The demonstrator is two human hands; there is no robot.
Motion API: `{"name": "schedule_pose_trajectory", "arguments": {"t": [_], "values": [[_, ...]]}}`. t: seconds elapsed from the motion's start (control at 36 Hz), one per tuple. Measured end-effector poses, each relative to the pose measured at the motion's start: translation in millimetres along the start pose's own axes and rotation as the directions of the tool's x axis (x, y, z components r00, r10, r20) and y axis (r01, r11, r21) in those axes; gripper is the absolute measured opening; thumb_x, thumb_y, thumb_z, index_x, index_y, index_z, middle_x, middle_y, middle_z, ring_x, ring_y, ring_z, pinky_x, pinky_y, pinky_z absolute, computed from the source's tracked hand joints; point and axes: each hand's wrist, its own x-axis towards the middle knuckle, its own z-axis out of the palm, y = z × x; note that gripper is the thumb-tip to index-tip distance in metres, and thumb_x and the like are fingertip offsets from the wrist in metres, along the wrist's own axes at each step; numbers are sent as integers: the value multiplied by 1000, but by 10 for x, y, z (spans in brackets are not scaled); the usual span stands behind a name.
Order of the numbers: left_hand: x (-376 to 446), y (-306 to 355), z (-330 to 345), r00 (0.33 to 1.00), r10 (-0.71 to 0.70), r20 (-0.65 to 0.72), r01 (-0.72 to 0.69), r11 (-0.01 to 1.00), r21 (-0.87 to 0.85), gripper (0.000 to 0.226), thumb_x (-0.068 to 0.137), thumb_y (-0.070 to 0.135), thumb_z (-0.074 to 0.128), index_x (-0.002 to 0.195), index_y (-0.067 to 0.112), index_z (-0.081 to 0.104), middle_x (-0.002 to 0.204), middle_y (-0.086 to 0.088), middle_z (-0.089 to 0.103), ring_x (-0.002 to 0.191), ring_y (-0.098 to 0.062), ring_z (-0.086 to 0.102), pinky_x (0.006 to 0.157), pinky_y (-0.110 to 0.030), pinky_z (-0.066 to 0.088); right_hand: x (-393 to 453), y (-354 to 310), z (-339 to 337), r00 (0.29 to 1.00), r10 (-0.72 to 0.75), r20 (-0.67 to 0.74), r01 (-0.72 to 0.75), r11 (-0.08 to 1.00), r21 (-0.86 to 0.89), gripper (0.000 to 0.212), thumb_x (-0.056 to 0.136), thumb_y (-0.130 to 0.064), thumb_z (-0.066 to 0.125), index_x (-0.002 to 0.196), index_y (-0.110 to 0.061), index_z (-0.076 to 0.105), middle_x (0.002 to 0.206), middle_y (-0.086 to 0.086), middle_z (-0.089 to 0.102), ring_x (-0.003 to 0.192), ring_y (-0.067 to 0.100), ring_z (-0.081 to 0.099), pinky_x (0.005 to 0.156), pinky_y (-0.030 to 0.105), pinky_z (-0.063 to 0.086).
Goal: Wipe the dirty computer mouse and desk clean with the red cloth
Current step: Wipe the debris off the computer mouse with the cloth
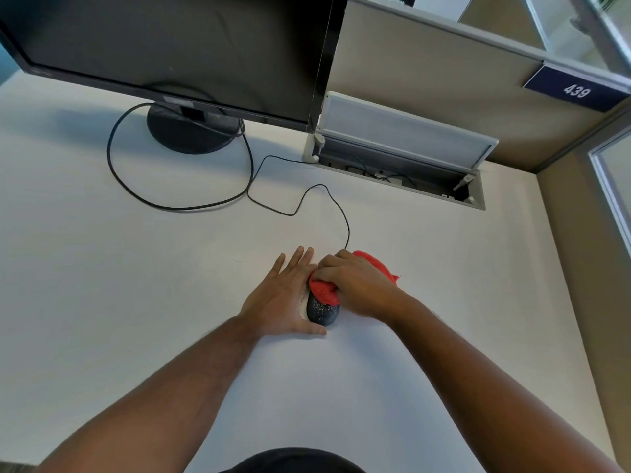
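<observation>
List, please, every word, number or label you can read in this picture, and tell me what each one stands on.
"439": white digits on the dark blue plate fixed to the partition wall.
Monitor: a small marking on the lower left of the bezel, too blurred to read.
Monitor stand: a small label at the neck, too blurred to read.
Nothing else legible.

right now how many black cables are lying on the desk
2. A thick cable loops left of the monitor stand. A thin cable runs from the desk hatch to the mouse. More may sit hidden inside the hatch.
</observation>
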Motion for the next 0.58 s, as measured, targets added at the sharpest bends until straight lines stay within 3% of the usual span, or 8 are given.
{"name": "schedule_pose_trajectory", "arguments": {"t": [0.17,0.42,0.5,0.58], "values": [[15,-18,23,1000,4,16,-5,999,41,136,60,89,72,165,25,14,176,0,-1,159,-12,-18,129,-39,-10,-103,-73,49,990,-142,8,141,990,22,52,79,-9,75,126,-28,66,130,-9,62,121,19,51,98,43,47],[-3,-40,72,1000,18,-25,-16,998,61,134,60,91,71,163,23,19,176,-2,6,162,-16,-9,130,-44,-3,-419,-58,200,988,-149,-47,153,984,92,60,80,1,73,132,-28,64,138,-9,59,133,15,43,106,35,41],[-9,-39,60,999,18,-30,-17,999,44,131,60,91,71,161,24,21,176,1,6,161,-12,-11,129,-40,-7,-575,16,235,994,-98,-50,101,992,81,57,80,0,72,128,-30,67,134,-10,60,127,14,47,104,30,39],[-16,-22,36,999,22,-34,-21,999,38,128,60,88,72,160,24,24,176,1,7,160,-9,-13,129,-39,-7,-699,142,198,998,10,-59,-9,1000,5,39,83,-16,51,111,-31,74,111,-12,68,108,16,55,93,39,48]]}}
